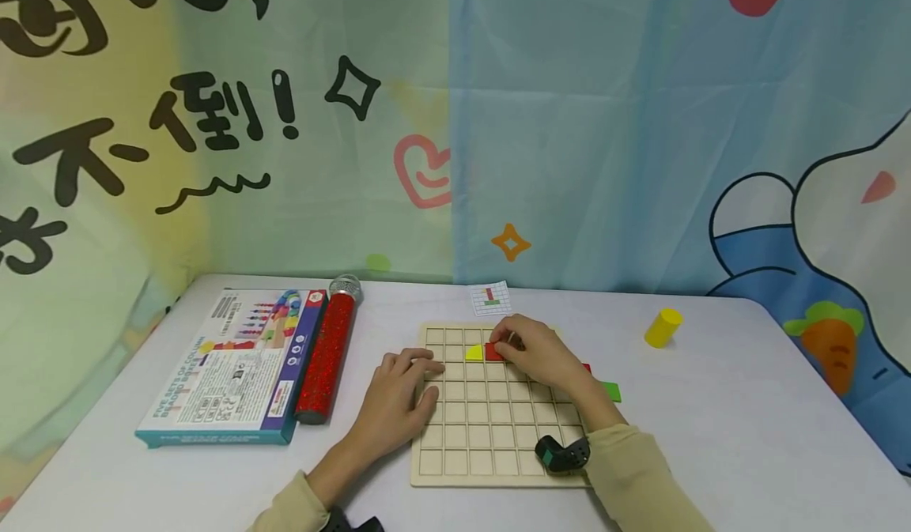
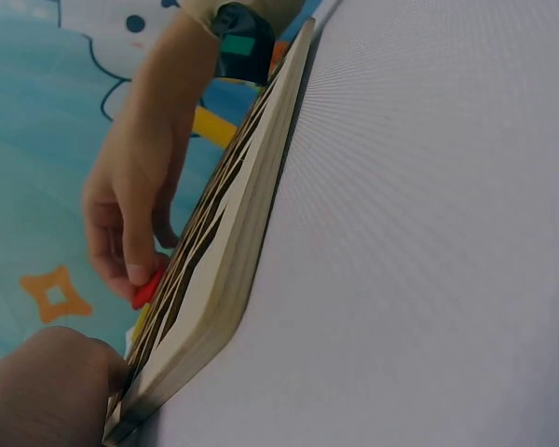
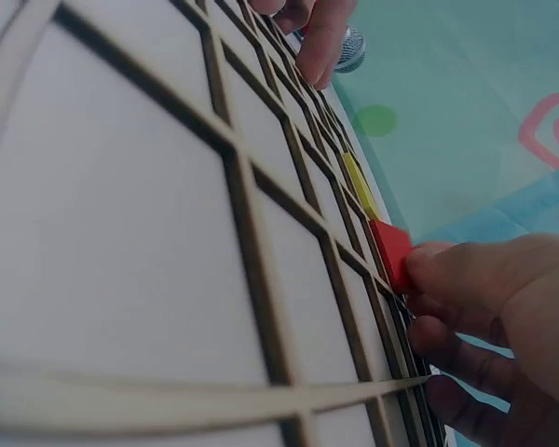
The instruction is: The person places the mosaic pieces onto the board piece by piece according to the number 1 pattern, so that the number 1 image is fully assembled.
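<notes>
A pale wooden grid board (image 1: 498, 481) lies on the table. Near its far edge, my right hand (image 1: 537, 354) pinches a small red tile (image 1: 493, 352) between thumb and fingers. Directly left of it sits a yellow tile (image 1: 474, 353), its edge slanted. In the right wrist view the red tile (image 3: 389, 250) stands at the grid beside the yellow tile (image 3: 357, 184). My left hand (image 1: 398, 394) rests at the board's left edge, fingers loosely bent and touching the rim. The left wrist view shows that hand (image 2: 51, 386) at the board's corner.
Beyond the board lies a small patterned card (image 1: 490, 299). A green piece (image 1: 611, 391) and another red piece (image 1: 587, 367) show partly behind my right forearm. Right of them stands a yellow cylinder (image 1: 663, 328). At left are a flat box (image 1: 213, 366) and a red microphone (image 1: 326, 358).
</notes>
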The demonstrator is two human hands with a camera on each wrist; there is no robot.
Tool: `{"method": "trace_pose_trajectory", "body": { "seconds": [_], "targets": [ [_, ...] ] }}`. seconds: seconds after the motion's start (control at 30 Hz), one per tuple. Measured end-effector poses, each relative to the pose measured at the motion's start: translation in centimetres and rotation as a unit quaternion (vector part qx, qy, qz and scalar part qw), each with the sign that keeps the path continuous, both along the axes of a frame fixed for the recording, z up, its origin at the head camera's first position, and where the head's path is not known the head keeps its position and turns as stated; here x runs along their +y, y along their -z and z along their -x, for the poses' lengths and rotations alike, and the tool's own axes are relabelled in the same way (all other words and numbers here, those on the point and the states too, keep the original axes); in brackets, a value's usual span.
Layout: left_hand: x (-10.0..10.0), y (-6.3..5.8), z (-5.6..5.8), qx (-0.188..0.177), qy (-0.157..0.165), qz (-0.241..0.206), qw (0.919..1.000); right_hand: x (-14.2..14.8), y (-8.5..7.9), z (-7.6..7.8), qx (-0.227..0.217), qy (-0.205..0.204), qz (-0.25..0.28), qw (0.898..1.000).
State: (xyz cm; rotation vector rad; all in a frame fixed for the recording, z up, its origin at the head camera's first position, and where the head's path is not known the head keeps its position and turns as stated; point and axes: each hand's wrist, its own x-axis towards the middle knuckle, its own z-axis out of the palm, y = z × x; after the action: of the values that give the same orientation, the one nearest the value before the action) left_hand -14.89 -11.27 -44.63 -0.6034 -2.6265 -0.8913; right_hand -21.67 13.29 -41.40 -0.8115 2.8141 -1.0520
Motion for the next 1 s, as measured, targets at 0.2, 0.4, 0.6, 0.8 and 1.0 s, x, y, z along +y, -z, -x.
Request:
{"method": "trace_pose_trajectory", "body": {
  "seconds": [0.2,0.4,0.6,0.8,1.0],
  "targets": [
    [0.1,0.0,-0.1,-0.001,0.000,0.000,1.0000,0.2,-0.1,-0.3,-0.015,0.006,-0.019,1.000],
    [0.0,0.0,-0.1,0.004,-0.003,0.004,1.0000,0.5,-0.4,-0.6,-0.014,-0.003,-0.019,1.000],
    [0.0,0.1,-0.1,0.000,-0.003,0.003,1.0000,1.5,-0.7,-1.0,-0.018,-0.008,0.017,1.000],
    [-0.1,0.1,0.0,0.005,-0.004,0.005,1.0000,3.4,-0.8,-1.5,-0.023,0.002,0.019,1.000],
    [-0.1,0.1,0.0,0.012,0.000,0.001,0.9999,5.2,-0.9,-2.0,-0.029,0.016,0.005,0.999]
  ]
}}
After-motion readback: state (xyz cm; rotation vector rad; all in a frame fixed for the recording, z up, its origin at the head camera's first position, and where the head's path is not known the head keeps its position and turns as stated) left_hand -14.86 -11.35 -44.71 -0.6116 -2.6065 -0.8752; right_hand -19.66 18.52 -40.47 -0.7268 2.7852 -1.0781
